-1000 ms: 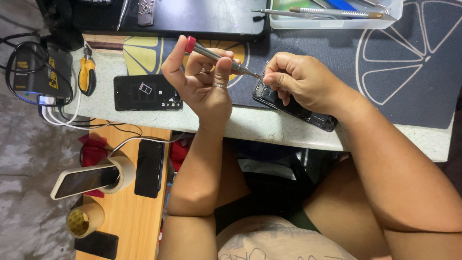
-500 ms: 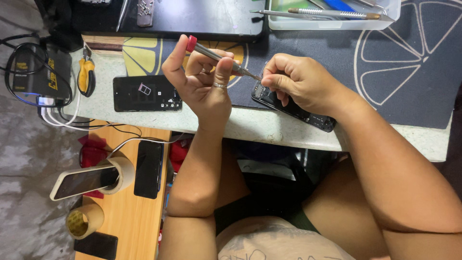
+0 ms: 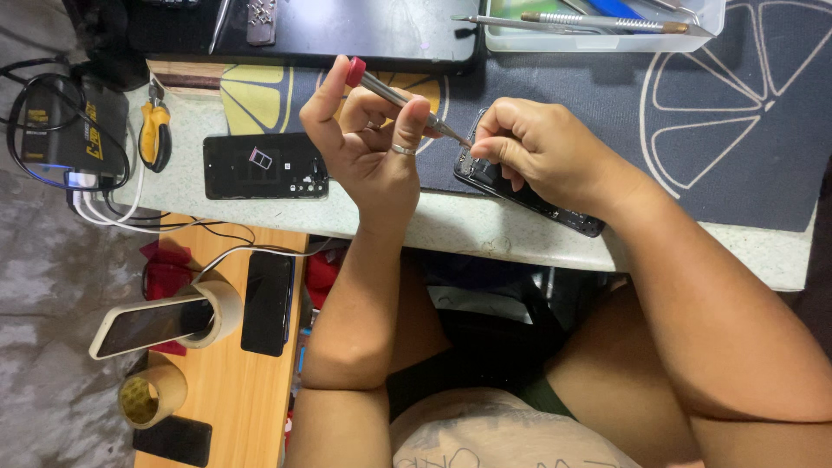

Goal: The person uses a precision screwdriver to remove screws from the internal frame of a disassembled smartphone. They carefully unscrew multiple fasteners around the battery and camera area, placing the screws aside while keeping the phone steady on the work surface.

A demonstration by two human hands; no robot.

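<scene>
My left hand (image 3: 368,143), a ring on one finger, grips a thin screwdriver (image 3: 403,100) with a red cap, its shaft slanting down to the right. The tip meets the top end of an opened black phone (image 3: 529,192) lying on the dark mat near the table's front edge. My right hand (image 3: 542,156) rests on that phone and pinches at its upper end, right by the tip. A black phone back cover (image 3: 264,166) lies to the left of my left hand.
Yellow-handled pliers (image 3: 156,130) and a black box with cables (image 3: 74,130) sit at the left. A clear tray of tools (image 3: 607,22) stands at the back. On the low wooden shelf (image 3: 225,399) are a black phone (image 3: 267,303), tape rolls and another phone.
Both hands stay on the opened phone. The screwdriver has shifted only slightly between my left fingers; nothing else has moved.
</scene>
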